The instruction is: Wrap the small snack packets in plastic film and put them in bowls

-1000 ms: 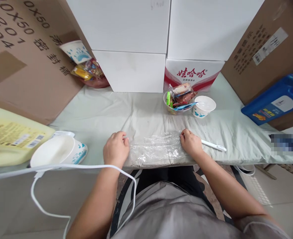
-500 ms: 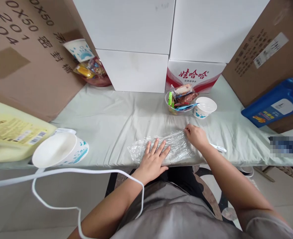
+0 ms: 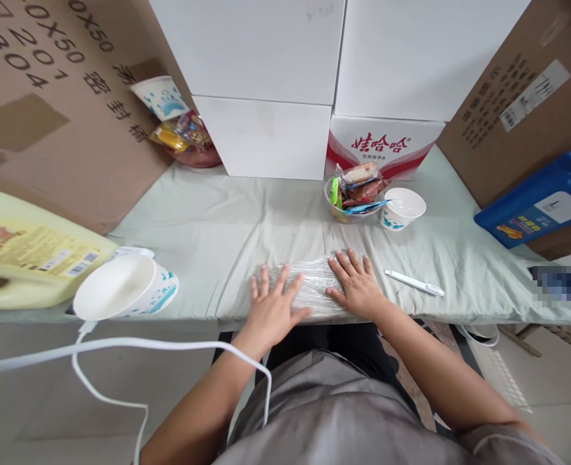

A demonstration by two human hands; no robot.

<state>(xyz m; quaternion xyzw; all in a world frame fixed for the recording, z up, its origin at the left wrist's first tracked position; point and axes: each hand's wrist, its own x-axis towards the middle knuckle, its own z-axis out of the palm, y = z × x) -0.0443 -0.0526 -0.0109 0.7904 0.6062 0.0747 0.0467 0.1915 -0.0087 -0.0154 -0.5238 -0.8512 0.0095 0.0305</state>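
Observation:
Clear, crinkled plastic film [image 3: 312,287] lies flat near the front edge of the cloth-covered table. My left hand [image 3: 272,307] rests on its left end, palm down with the fingers spread. On the right end lies my right hand [image 3: 357,284], also flat, fingers stretched out and a little apart. Both palms hide parts of the film. To the right of my right hand is a slim white utility knife [image 3: 414,282], lying on the cloth.
Behind the film stand a clear bowl of wrapped snacks [image 3: 354,210] and a paper cup [image 3: 402,209]. A larger paper cup [image 3: 125,287], a yellow jug [image 3: 28,252] and a white cable [image 3: 169,344] are at left. A blue bottle [image 3: 540,200] stands right; boxes [image 3: 276,139] line the back.
My right hand has opened from a closed grip and come left onto the film. My left hand has shifted left. The film now spans less width, and the knife shows fully.

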